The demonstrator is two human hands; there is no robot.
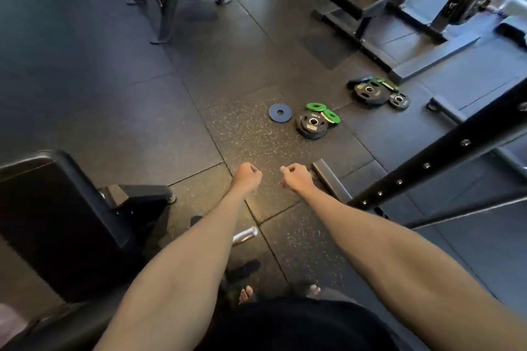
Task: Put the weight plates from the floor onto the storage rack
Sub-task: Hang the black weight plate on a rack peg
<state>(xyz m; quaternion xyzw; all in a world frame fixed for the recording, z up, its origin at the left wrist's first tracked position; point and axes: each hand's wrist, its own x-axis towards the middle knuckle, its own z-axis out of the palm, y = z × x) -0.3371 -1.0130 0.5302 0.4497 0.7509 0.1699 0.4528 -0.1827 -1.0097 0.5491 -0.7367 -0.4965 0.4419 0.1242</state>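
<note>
Padded bench: black, at 9 o'clock of the hands, parked on the floor, bearing no plates.
Left hand: stretched forward at arm's length, fingers curled into a fist, holding nothing.
Right hand: just beside it, curled likewise and empty; both seemingly aimed at the plates ahead, well apart from them.
Blue plate: flat on the floor at 12 o'clock of the hands, alone, just beside the next cluster.
Black plate: flat at 1 o'clock, two green plates at its far right edge, one tilted against it; dropped loosely, by the look of it, not stacked.
Far pile: at 2 o'clock, larger black plate over green-edged ones, small black plate touching its right side.
Perforated upright: slanting across 3 o'clock; storage rack itself not identifiable with certainty.
Stage: likely the outset, every visible plate on the floor. Nearest reach probably the blue plate, thin and flat, so calling for fingertips under its rim.
</note>
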